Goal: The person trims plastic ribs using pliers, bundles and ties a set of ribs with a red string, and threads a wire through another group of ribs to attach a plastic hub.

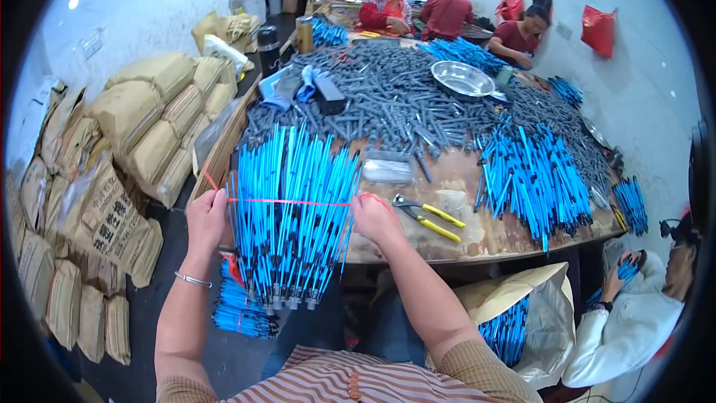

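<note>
A wide bundle of thin blue rods with black ends (294, 231) lies over the table's near left edge, its near ends sticking out past it. Pulled taut across its top is a red string (287, 201). At the bundle's left side my left hand (206, 213) is closed on one end of the string, a short tail rising above the fist. My right hand (373, 218) grips the string at the right side, where a loose red strand runs over the hand. Whether the string passes beneath the rods is hidden.
Pliers with yellow handles (429, 216) and a clear plastic box (388, 167) lie right of the bundle. Dark grey parts (373, 97) are heaped behind, with a metal bowl (462, 78). More blue rods (531, 183) lie right. Brown sacks (160, 142) line the left; a co-worker (634, 321) sits at right.
</note>
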Motion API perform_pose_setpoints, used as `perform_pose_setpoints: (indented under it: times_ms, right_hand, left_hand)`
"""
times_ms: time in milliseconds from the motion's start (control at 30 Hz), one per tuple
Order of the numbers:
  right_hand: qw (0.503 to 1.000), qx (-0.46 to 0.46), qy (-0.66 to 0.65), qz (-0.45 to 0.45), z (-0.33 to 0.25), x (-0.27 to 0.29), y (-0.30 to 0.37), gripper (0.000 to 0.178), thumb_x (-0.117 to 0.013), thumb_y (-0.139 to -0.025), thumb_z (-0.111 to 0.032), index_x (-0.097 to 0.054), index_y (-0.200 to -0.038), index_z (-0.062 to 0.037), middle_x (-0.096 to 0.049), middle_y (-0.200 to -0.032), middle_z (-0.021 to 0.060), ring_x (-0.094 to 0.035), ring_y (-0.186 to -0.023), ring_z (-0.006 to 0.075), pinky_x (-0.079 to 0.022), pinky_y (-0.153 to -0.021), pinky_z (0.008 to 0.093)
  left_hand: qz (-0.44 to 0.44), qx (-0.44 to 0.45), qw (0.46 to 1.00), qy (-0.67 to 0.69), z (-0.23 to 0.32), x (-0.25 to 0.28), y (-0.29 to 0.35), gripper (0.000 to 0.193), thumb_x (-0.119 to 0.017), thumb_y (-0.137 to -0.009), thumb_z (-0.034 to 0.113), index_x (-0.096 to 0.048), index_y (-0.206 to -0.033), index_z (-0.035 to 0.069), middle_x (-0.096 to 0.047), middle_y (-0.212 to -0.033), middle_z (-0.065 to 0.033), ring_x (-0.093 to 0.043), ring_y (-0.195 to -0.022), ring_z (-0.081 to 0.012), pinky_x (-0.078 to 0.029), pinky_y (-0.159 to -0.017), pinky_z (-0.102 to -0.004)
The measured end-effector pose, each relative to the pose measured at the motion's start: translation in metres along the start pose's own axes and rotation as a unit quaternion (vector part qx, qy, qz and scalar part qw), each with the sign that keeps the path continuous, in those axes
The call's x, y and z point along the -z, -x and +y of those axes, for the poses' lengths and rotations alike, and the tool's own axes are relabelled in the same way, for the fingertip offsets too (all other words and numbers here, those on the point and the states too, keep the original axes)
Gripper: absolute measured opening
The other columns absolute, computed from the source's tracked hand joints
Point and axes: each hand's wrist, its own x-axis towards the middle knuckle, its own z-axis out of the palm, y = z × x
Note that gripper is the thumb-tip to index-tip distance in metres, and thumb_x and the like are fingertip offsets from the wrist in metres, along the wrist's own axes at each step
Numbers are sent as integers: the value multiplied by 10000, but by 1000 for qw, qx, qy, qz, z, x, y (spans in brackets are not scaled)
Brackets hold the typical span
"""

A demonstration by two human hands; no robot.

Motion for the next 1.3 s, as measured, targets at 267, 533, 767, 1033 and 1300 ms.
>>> perform_pose_setpoints:
  times_ms: [267,533,767,1033,1300]
  right_hand:
    - [995,-34,90,-28,-2,8,-12,375,-403,-850,-308,-605,-825,7,-604,-885,235,-578,-884,377,-435,-793,467]
    - [995,32,93,-11,35,-21,-38,310,-455,-799,-219,-597,-697,37,-583,-756,268,-591,-704,390,-481,-649,468]
    - [999,23,-19,33,8,-33,-28,240,-443,-776,-114,-605,-687,40,-586,-729,258,-596,-697,388,-482,-661,472]
    - [996,16,1,90,5,-41,-22,287,-438,-819,-148,-605,-677,37,-595,-763,262,-591,-739,413,-479,-676,486]
    - [979,-54,-97,168,4,-60,-6,326,-433,-871,-180,-593,-710,54,-575,-745,278,-577,-746,422,-452,-684,493]
  left_hand:
    - [-16,21,998,-59,3,-5,-31,335,-500,-862,255,-565,-690,-26,-495,-563,-35,-463,-536,-96,-369,-509,-289]
    - [-69,112,991,27,-34,-30,-25,239,-477,-839,170,-592,-737,-12,-533,-601,-47,-508,-538,-145,-399,-502,-322]
    - [-68,279,923,258,-76,-50,-23,181,-501,-811,124,-589,-735,-15,-585,-658,-71,-558,-563,-167,-453,-520,-336]
    - [-179,361,807,432,20,-61,-12,216,-444,-857,130,-600,-822,-15,-623,-717,-118,-613,-575,-224,-523,-529,-355]
    - [-156,343,781,498,19,-78,16,252,-462,-859,184,-608,-904,-17,-638,-795,-123,-626,-652,-215,-536,-597,-353]
